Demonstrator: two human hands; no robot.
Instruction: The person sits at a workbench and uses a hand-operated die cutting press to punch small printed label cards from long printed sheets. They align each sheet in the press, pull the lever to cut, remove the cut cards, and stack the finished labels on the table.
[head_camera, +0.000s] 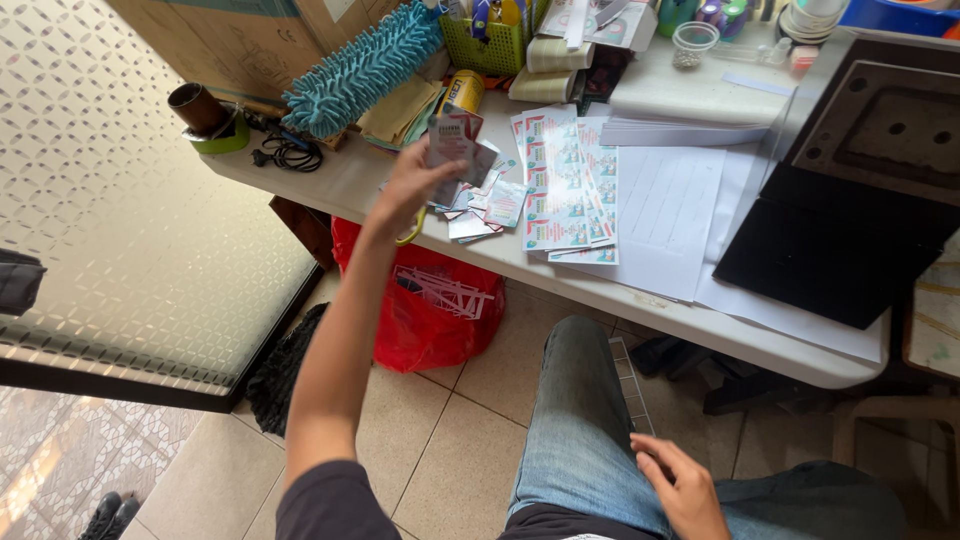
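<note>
Left hand (420, 185) raised over the white table (640, 300), fingers closed around a small stack of cut cards (455, 150), more loose cards (480, 210) scattered just beyond the fingertips, uncut printed sheets (565, 180) beside those, right hand (685, 490) resting half-open and empty on a denim-clad thigh (585, 420).

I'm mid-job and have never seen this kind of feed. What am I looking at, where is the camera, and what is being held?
There is no machine: one camera on a person's head looks down at their own bare hands. The left hand reaches out over a white table and its fingers grip a small stack of cut cards. The right hand rests on the jeans-clad leg, holding nothing. On the table lie printed sheets, loose cards, a blue duster and a black flat machine. A red bag sits on the floor below.
</note>
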